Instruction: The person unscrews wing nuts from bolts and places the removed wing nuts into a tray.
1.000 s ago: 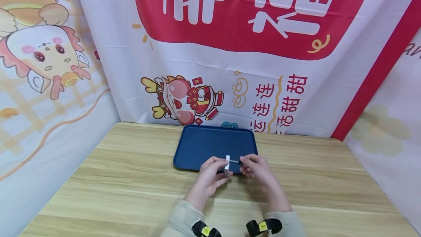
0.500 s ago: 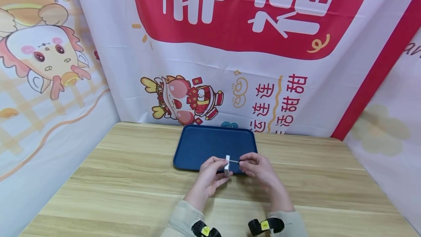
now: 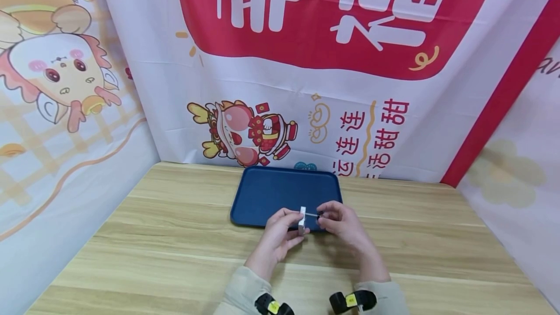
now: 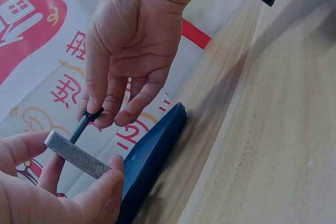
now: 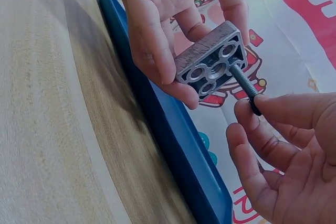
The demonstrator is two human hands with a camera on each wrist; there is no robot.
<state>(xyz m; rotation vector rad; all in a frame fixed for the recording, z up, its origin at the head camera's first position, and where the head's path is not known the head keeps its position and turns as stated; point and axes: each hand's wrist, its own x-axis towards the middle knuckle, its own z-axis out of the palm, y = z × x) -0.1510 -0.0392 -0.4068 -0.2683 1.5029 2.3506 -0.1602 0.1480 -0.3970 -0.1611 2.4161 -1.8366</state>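
Note:
My left hand (image 3: 278, 235) grips a small silver metal block (image 5: 207, 43) by its edges, thumb on one side and fingers on the other. In the right wrist view the block's face shows several round holes and recesses. A threaded bolt (image 5: 243, 81) with a black head (image 5: 255, 105) sticks out from one hole near the block's edge. Thumb and forefinger of my right hand (image 3: 343, 223) pinch that black head, the other fingers loosely bent. In the left wrist view the bare thread (image 4: 80, 128) shows between the block and the fingertips. The bolt's far end is hidden in the block.
A dark blue tray (image 3: 284, 191) lies on the wooden table (image 3: 175, 237) behind and below the hands. Printed cloth (image 3: 271, 81) hangs along the table's back edge, with more cloth at both sides. Each sleeve carries a black wrist camera (image 3: 352, 301).
The right hand's fingers have shifted their pinch on the bolt's head, the hand moving out slightly and turning. The left hand and block have stayed in place.

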